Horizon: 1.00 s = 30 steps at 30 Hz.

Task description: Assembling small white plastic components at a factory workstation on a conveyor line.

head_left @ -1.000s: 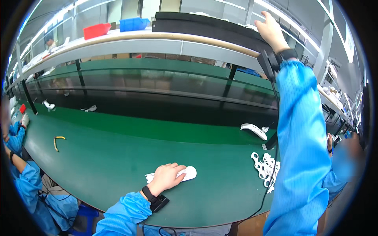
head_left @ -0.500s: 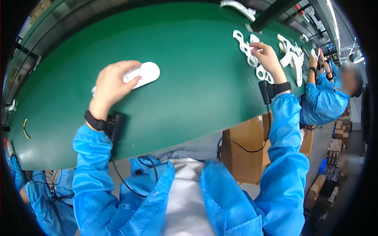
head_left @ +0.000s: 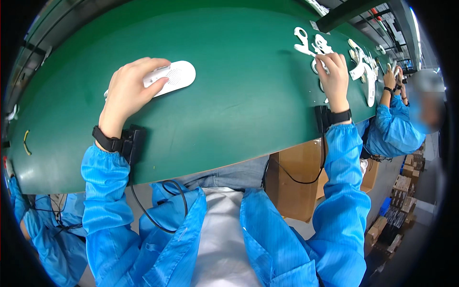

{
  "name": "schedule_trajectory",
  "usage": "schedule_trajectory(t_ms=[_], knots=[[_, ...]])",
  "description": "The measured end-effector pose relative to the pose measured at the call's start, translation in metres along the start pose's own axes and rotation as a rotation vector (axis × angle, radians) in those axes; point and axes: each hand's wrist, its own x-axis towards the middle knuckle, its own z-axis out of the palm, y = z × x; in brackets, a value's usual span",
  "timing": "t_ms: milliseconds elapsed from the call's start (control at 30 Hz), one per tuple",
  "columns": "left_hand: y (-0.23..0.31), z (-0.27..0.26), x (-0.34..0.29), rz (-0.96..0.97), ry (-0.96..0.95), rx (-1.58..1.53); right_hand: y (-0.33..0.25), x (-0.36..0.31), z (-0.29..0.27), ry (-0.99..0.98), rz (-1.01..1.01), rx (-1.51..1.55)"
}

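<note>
My left hand (head_left: 125, 91) is wrapped over a long white plastic housing (head_left: 181, 74) on the green table (head_left: 224, 119). The housing has a rounded end with a patch of small holes, and my palm hides its other end. At the right, my right hand (head_left: 335, 79) pinches a white plastic piece with a ring-shaped end (head_left: 302, 47) between thumb and fingers. The piece's shadow falls beside it, so it looks raised off the table. Similar white ringed parts (head_left: 322, 44) lie just behind that hand, partly covered by it.
Right of my right hand lies a heap of white curved parts (head_left: 369, 79). A dark post (head_left: 342, 18) rises at the back right. Another person (head_left: 394, 126) works at the right, and blue sleeves (head_left: 60, 239) show at lower left. A cardboard box (head_left: 296, 184) stands below the table edge.
My right hand has lifted the ringed piece away from the other parts. My left hand stays on the housing. The view has shifted slightly.
</note>
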Motion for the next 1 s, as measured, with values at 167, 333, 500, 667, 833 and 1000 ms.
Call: schedule_trajectory(t_ms=[167,333,500,667,833,1000], knots=[[-0.007,0.002,0.004,0.064,0.045,-0.016,-0.040,0.007,-0.005,0.126,-0.148,0.150],[-0.015,0.001,0.000,0.075,0.066,-0.054,-0.093,0.039,0.007,0.200,-0.314,0.477],[-0.007,0.000,0.002,0.224,0.226,0.062,-0.136,0.067,0.035,0.151,-0.401,0.833],[0.024,0.008,-0.001,0.359,0.349,0.077,-0.181,0.083,0.053,0.017,-0.353,1.121],[0.013,0.011,-0.005,0.519,0.414,-0.036,-0.199,0.079,0.065,-0.014,-0.292,1.169],[0.008,0.004,-0.005,0.532,0.433,0.050,-0.199,0.071,0.046,-0.089,-0.198,0.961]])
